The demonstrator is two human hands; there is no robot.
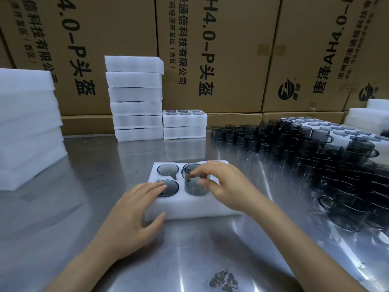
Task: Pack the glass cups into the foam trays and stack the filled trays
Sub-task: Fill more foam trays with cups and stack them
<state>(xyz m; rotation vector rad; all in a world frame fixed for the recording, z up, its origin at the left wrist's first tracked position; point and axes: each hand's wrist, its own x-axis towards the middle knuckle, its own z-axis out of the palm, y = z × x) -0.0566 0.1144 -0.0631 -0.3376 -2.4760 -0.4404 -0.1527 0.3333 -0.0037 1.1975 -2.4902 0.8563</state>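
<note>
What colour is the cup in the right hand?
Smoky translucent grey glass cup, seen in the head view.

Steel table [105, 165], foam tray [189, 205], tray stacks [135, 98], loose glass cups [305, 152]

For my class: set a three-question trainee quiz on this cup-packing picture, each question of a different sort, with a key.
1. True or false: the right hand holds a glass cup over the foam tray.
2. Where does the left hand rest? A the tray's near left corner; B the loose cups; C the tall tray stack.
3. Fill in: the short stack beside the tall one has ___ trays.

Key: 1 true; 2 A; 3 two.
</note>
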